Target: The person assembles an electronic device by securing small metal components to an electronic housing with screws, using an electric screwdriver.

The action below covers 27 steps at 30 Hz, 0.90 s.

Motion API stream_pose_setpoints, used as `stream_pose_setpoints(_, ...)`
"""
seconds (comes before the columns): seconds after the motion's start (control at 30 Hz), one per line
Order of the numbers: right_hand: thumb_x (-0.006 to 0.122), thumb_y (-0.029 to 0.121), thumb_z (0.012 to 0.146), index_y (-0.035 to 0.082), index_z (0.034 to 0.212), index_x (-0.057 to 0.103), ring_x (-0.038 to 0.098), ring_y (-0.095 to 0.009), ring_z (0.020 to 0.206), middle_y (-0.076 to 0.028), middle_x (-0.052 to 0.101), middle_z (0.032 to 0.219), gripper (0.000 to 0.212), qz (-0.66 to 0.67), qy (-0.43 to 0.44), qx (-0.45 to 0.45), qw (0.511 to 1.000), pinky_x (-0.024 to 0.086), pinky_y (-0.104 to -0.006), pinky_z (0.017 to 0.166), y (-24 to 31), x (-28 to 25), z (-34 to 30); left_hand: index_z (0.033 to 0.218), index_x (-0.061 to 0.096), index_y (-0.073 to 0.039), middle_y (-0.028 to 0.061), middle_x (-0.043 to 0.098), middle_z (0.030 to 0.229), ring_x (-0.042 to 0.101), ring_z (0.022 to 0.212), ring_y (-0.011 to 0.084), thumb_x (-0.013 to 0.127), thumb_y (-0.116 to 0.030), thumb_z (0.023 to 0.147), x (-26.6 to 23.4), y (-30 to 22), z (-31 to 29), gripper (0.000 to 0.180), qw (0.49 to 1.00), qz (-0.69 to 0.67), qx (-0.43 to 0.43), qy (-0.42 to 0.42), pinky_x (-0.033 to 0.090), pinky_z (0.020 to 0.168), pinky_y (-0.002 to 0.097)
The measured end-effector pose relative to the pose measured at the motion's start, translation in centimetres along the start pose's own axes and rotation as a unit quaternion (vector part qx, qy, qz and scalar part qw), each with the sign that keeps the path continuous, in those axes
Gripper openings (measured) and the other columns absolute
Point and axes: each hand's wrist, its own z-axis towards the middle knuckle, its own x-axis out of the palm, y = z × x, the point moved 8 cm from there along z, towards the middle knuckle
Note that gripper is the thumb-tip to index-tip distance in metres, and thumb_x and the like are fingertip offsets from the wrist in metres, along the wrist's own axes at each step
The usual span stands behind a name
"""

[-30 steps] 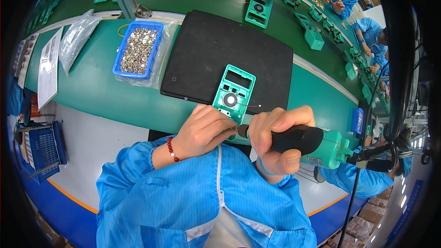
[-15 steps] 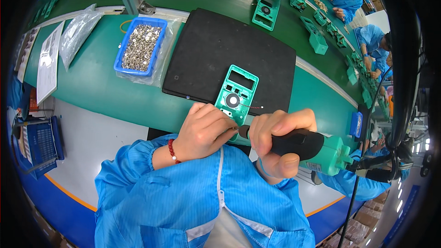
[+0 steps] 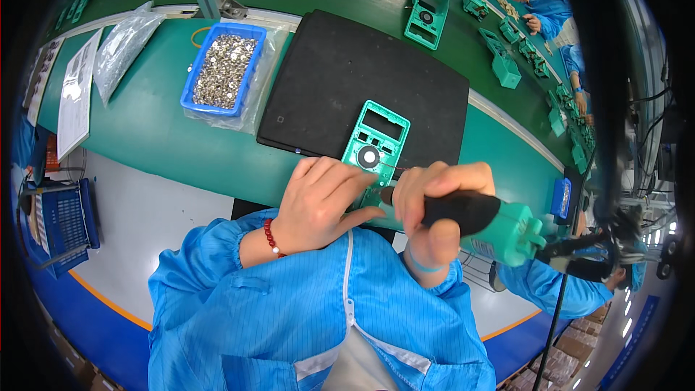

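Fingers of the right hand curl around a power driver; the left hand, thumb parted from fingers, rests at the near end of a green housing over a black mat's near edge. Screw-driving seems in hand; next calls for tip alignment.

L hand palm-down, part bent, thumb extd; R hand curled in grip.

1. Housing: smooth moulded plastic.
2. Power screwdriver: glossy plastic, with a matt grip.
3. Mat: matt, faintly rough.
4. Tray: smooth plastic; small parts inside: shiny metal.
5. Bag: crinkled, glossy clear plastic.
6. Jacket: lightly sheened cloth.
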Motion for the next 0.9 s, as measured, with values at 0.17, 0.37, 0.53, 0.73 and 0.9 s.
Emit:
stream_pose_setpoints(0.17, 0.074, 0.013, 0.086, -0.002, 0.106, 0.054, 0.062, -0.011, 0.073, -0.01, 0.064, 0.089, 0.032, -0.036, -0.055, 0.017, 0.998, 0.051, -0.0242, 0.069, -3.2, -3.7, -0.8, 0.128, 0.061, -0.002, 0.0104, 0.058, 0.134, 0.054, 0.124, 0.0278, 0.078, -0.042, 0.076, 1.7, 1.2, -0.5, 0.068, 0.993, 0.053, -0.028, 0.1, 0.038, 0.104, 0.0436)
stream_pose_setpoints(0.37, 0.076, 0.01, 0.084, -0.001, 0.101, 0.062, 0.06, -0.011, 0.076, -0.008, 0.061, 0.095, 0.025, -0.087, -0.056, 0.038, 0.994, 0.05, -0.0241, 0.068, -5.7, -4.4, -1.0, 0.134, 0.058, -0.002, 0.0075, 0.055, 0.141, 0.045, 0.136, 0.0253, 0.069, -0.055, 0.082, 3.1, 1.5, -1.3, 0.075, 0.98, 0.115, -0.013, 0.162, 0.028, 0.113, 0.0494)
stream_pose_setpoints(0.53, 0.077, 0.01, 0.084, 0.0, 0.1, 0.062, 0.06, -0.011, 0.075, -0.007, 0.061, 0.094, 0.024, -0.07, -0.059, 0.048, 0.995, 0.049, -0.0235, 0.068, -6.2, -4.3, -0.7, 0.133, 0.059, -0.003, 0.0079, 0.055, 0.14, 0.045, 0.135, 0.0256, 0.069, -0.056, 0.081, 3.3, 1.6, -1.3, 0.075, 0.981, 0.113, -0.015, 0.159, 0.028, 0.113, 0.0504)
stream_pose_setpoints(0.73, 0.063, 0.017, 0.096, 0.001, 0.101, 0.047, 0.04, -0.009, 0.046, -0.004, 0.048, 0.059, 0.024, -0.117, 0.008, -0.016, 0.993, 0.036, -0.0248, 0.044, -5.7, -2.9, -0.3, 0.129, 0.061, -0.002, 0.0089, 0.057, 0.137, 0.046, 0.134, 0.0267, 0.07, -0.057, 0.081, 3.3, 1.5, -1.4, 0.074, 0.982, 0.113, -0.013, 0.151, 0.03, 0.111, 0.0505)
stream_pose_setpoints(0.9, 0.076, 0.0, 0.079, 0.002, 0.096, 0.06, 0.057, -0.008, 0.07, -0.005, 0.061, 0.085, 0.024, -0.063, -0.023, 0.065, 0.996, 0.047, -0.0226, 0.062, -7.2, -3.6, -0.6, 0.126, 0.062, -0.001, 0.0103, 0.059, 0.134, 0.048, 0.132, 0.027, 0.07, -0.057, 0.081, 3.2, 1.4, -1.6, 0.072, 0.984, 0.108, -0.008, 0.141, 0.032, 0.109, 0.0504)
